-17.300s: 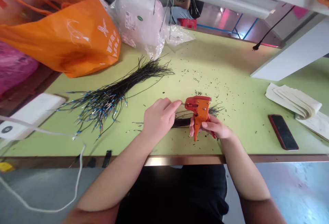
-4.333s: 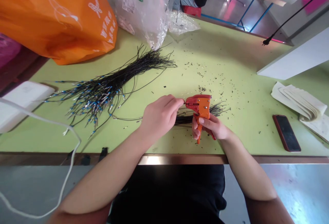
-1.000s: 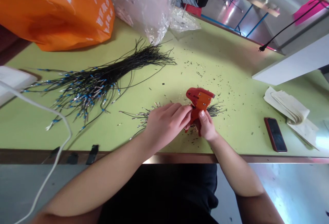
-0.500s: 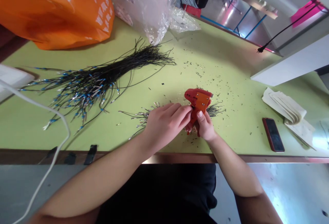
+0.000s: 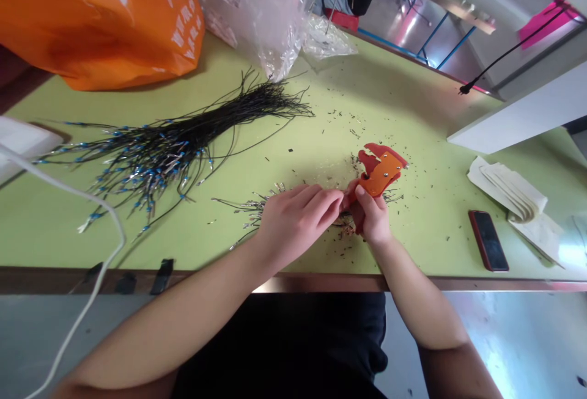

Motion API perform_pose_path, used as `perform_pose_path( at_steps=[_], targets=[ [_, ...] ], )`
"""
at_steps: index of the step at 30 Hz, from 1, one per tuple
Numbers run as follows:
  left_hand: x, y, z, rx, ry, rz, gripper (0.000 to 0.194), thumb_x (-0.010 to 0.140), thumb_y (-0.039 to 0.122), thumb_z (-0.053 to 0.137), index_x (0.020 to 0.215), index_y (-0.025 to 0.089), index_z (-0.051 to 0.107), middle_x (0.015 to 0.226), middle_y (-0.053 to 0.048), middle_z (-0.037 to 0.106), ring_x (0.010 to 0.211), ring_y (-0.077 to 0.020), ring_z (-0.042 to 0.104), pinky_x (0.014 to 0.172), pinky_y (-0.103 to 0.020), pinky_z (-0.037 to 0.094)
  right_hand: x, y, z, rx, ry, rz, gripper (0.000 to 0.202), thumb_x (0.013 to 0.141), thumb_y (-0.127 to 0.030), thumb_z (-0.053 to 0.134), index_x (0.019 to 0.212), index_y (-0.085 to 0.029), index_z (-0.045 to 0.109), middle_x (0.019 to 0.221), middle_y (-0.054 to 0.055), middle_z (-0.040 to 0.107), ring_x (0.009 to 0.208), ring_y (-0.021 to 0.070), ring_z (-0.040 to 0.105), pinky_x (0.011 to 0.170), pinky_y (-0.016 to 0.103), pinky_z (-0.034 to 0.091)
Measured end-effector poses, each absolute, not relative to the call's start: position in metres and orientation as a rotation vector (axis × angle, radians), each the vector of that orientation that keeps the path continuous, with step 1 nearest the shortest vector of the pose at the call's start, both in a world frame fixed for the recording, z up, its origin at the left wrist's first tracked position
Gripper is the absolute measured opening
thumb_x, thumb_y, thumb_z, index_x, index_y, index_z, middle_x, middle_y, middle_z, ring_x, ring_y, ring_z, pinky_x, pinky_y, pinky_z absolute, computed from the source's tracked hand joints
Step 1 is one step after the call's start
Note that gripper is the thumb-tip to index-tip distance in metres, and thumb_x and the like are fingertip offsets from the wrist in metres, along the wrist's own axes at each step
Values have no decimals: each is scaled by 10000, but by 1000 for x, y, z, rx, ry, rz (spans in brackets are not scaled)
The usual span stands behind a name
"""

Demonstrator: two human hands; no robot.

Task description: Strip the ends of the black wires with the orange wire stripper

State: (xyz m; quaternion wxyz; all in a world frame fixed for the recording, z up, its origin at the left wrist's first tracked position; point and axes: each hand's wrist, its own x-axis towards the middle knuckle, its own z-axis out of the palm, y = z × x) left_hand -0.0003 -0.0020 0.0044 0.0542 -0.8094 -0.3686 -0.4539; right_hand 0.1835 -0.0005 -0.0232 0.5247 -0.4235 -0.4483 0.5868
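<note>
Wrapped round the handles of a red and orange wire stripper (image 5: 384, 173), my right hand (image 5: 375, 219) holds it with its jaws up and apart. My left hand (image 5: 298, 219) is closed just left of the tool, fingertips pinched near its handle; what they pinch is too small to make out, and a wire there cannot be told for sure. Under my left hand lies a bunch of short wires (image 5: 250, 206) with bare metal ends showing at the left. More of its thin dark ends show right of my right hand.
A large bundle of black wires (image 5: 202, 127) with blue-collared metal ends lies at the left. Behind it stand an orange bag (image 5: 114, 26) and clear plastic bags (image 5: 266, 14). A phone (image 5: 488, 240) and folded paper (image 5: 509, 191) lie at the right. Dark clippings dot the green table (image 5: 413, 106).
My right hand has moved the wire stripper right and slightly up, away from my left fingertips, and its jaws now show apart. My left hand has stayed nearly still.
</note>
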Motion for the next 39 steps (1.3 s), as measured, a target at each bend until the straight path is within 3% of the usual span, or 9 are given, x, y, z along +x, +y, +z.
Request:
perform_pose_path(
  at_steps=[6,13,33,37,39],
  targets=[
    [2,-1,3,-2434,-1121,-1366,83,974,124,648,934,195,632,668,44,666,555,-113,604,508,-263,410,187,0,-27,-961,-1124,1450,303,875,-512,769,954,-242,655,758,-6,680,699,175,673,723,338,610],
    [3,4,-4,-2448,-1076,-1357,71,973,135,646,951,200,629,665,42,665,557,-116,606,513,-255,406,188,0,-29,-972,-1212,1368,266,887,-490,763,881,-240,673,750,-3,647,714,172,651,740,335,598],
    [4,10,-17,-2425,-904,-1468,127,972,137,661,1065,219,633,783,10,764,652,-125,706,579,-230,476,189,-3,-20,-887,-1353,1201,253,903,-485,746,940,-253,652,895,20,649,823,183,638,817,364,592],
    [5,11,-19,-2497,-1003,-1393,70,1009,211,607,1040,214,670,763,1,757,614,-119,682,554,-229,447,193,-2,-22,-872,-1387,1156,220,936,-461,709,924,-250,652,858,12,630,795,178,618,797,356,573],
    [3,12,-19,-2603,-1111,-1292,156,1037,276,556,1016,204,693,743,-7,739,585,-121,658,527,-233,419,196,0,-22,-896,-1390,1123,227,940,-462,698,912,-241,653,855,15,630,808,183,624,818,366,573]
  ],
)
